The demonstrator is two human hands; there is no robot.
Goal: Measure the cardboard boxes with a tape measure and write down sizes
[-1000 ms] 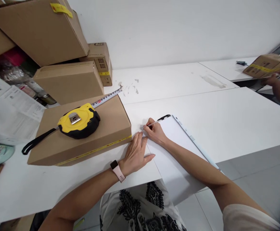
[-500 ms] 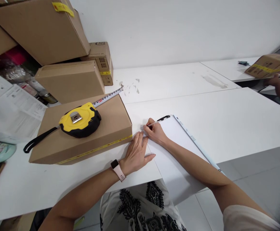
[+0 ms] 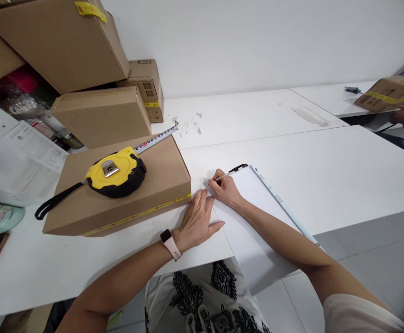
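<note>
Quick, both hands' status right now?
Left hand: open, palm down beside the cardboard box, no object visible in its grip.
Right hand: closed around a pen.

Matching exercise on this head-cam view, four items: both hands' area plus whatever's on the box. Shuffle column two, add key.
Column one
1. Tape measure
2. Pen
3. Smartwatch
4. Left hand

Column two
A. Gripped in the right hand
B. Palm down, holding nothing
C. Black face, pink band
D. On top of a cardboard box, blade pulled out

Pairs: 1-D, 2-A, 3-C, 4-B
</note>
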